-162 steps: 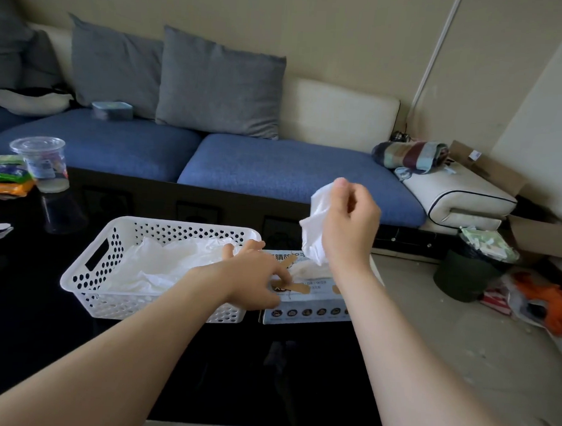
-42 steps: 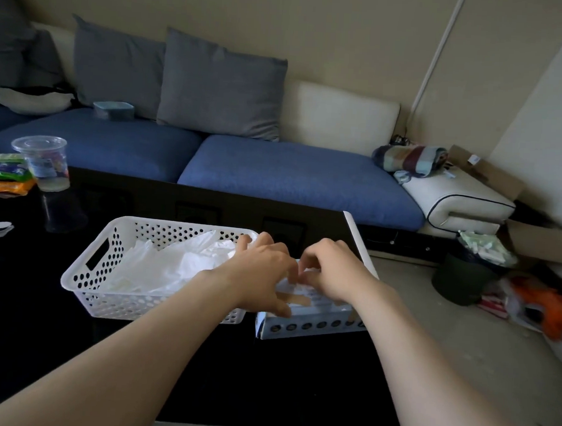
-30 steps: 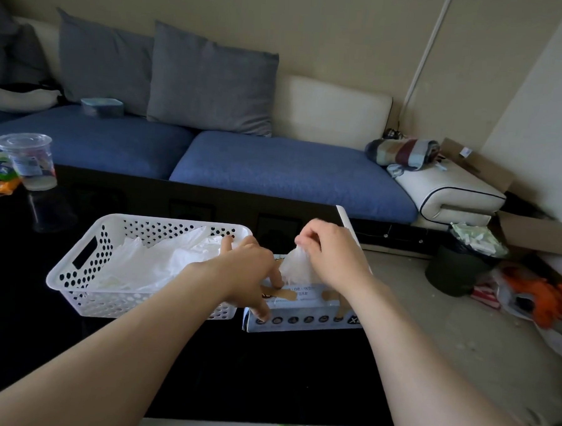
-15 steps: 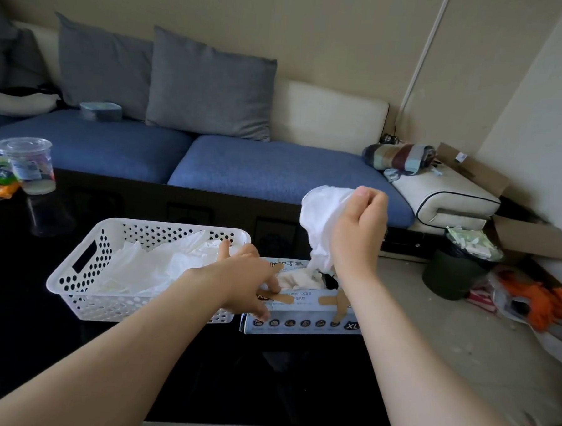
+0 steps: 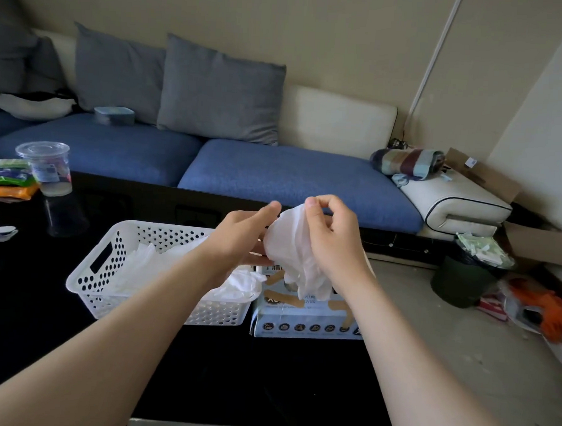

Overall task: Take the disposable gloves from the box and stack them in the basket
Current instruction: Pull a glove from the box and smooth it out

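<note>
Progress: a pile of gloves point(image 5: 159, 265) lies in the basket point(image 5: 84, 277). The box point(image 5: 303, 321) sits on the table point(image 5: 264, 375) just right of it; remaining count not visible.

1 glove point(image 5: 296, 246) is held above the box, crumpled, long axis roughly vertical, lower end hanging down.

Right hand point(image 5: 333, 245) fingers pinch its top; left hand point(image 5: 239, 240) pinches its left edge.

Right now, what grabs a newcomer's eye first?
The left hand and right hand hold a crumpled white glove mid-frame, above the glove box. Left of the box, a white perforated basket already holds a pile of gloves, all on a black table.
</note>
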{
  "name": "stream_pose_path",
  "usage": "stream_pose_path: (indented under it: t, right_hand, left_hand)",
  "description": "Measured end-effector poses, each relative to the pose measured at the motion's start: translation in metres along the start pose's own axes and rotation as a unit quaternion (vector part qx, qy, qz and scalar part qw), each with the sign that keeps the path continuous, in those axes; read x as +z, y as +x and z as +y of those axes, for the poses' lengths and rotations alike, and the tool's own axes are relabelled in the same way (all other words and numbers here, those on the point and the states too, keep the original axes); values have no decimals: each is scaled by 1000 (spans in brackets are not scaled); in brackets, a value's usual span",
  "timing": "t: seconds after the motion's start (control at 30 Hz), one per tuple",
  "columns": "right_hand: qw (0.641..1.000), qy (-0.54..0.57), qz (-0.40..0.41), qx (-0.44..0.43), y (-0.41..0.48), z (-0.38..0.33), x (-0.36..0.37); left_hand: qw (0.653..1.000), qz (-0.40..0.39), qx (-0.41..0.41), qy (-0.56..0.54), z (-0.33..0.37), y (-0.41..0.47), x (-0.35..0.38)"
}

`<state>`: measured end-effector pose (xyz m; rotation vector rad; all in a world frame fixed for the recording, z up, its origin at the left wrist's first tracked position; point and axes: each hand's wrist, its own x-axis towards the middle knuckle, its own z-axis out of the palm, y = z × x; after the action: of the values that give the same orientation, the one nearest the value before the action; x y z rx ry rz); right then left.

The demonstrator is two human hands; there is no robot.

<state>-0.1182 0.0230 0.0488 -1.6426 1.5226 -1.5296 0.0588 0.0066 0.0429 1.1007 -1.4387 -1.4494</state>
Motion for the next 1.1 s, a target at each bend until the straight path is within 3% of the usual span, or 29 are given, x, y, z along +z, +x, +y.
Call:
stream_pose_path:
  t: [0.1,0.23,0.5,0.63,0.77,0.9,1.1]
  right_hand:
    - [1000,12,-20,16,-3,-7,-1]
    - [992,-31,-104,61,-9,-12,-2]
    - [959,-209,-190,-33,-14,-5,8]
    - [958,-207,-200,-13,-11,1,8]
    - [974,-190,-125,-5,-8,0,5]
    - [989,-144,-16,12,-5,-1,-1]
    - [997,-75,-23,22,-5,-4,-6]
  left_hand:
    - [999,33,10,8,0,1,-6]
    - [992,114,42,-31,2,3,-14]
    - [982,166,62,-62,2,1,-22]
    - [979,181,68,-64,6,-1,-23]
    - [969,237,71,-16,5,-1,-28]
    - [970,232,75,-8,5,-1,-33]
    - [985,163,63,6,9,-5,-27]
